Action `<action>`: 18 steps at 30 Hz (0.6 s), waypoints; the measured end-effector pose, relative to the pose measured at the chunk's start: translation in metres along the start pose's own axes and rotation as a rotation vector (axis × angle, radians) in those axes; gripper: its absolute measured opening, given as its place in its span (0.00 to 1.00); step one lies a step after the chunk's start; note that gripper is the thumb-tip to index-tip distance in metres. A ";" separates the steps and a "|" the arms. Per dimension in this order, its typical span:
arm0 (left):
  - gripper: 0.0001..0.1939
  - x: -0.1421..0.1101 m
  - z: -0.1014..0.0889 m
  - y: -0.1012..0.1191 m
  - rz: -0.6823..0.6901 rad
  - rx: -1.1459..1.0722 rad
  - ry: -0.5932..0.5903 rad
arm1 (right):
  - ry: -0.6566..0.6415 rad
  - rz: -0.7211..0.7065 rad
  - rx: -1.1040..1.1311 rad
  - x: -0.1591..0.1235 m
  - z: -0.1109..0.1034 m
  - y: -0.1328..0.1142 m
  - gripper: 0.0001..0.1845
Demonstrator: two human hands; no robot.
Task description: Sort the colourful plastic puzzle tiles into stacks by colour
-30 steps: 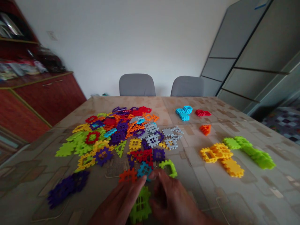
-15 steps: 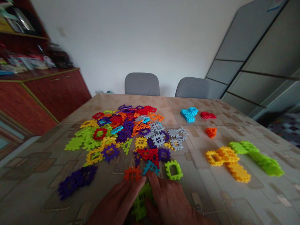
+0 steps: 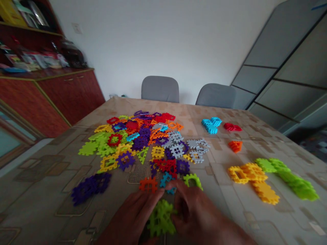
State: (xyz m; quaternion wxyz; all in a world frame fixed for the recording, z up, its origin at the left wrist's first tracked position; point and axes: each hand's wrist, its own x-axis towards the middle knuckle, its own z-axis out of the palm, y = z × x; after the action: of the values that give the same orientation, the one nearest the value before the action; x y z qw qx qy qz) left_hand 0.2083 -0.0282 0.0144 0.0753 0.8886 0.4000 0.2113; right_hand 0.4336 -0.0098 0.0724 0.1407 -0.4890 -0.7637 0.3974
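Observation:
Low in the head view, a stack of lime green interlocking plastic building pieces (image 3: 162, 217) is between my hands. My left hand (image 3: 131, 214) holds it from the left, its fingers together along the upper left edge and the thumb mostly hidden. My right hand (image 3: 196, 207) grips the right edge, with fingers bent and the index fingertip over a blue piece (image 3: 166, 178). Just beyond my left fingertips lies an orange window-shaped piece (image 3: 148, 184). A lime green square frame (image 3: 193, 177) sits behind my right hand and is partly covered by it.
A mixed heap of colourful pieces (image 3: 143, 136) spreads across the table (image 3: 217, 217). Joined purple pieces (image 3: 90, 187) lie left. Yellow (image 3: 265, 192), lime green (image 3: 297, 182), orange (image 3: 235, 146), red (image 3: 232, 127) and light blue groups (image 3: 211, 125) lie right. Two grey chairs (image 3: 160, 89) stand behind.
My right hand has shifted right and its index finger has lifted off, so more of the green stack shows. My left hand stays beside it. The whole view has swung slightly left.

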 end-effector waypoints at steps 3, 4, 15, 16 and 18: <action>0.51 0.002 -0.003 0.001 -0.018 -0.068 -0.037 | -0.145 -0.042 0.170 -0.004 -0.017 -0.001 0.31; 0.51 0.003 -0.004 0.001 -0.016 -0.089 -0.048 | -0.182 -0.051 0.201 -0.004 -0.022 -0.001 0.30; 0.54 -0.004 -0.022 -0.014 -0.001 -0.050 -0.027 | -0.256 -0.227 0.086 0.025 -0.021 0.006 0.31; 0.50 -0.007 -0.025 -0.018 0.000 -0.020 -0.017 | -0.250 -0.254 0.062 0.027 -0.021 0.005 0.33; 0.40 -0.014 -0.030 -0.027 0.016 0.043 0.021 | -0.216 -0.289 -0.015 0.027 -0.022 0.003 0.33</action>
State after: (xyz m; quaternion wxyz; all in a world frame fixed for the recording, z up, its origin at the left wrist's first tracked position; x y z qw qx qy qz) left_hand 0.1685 -0.0217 0.0291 0.0502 0.8908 0.3983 0.2127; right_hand 0.4361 0.0244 0.0793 0.1098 -0.3299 -0.8396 0.4173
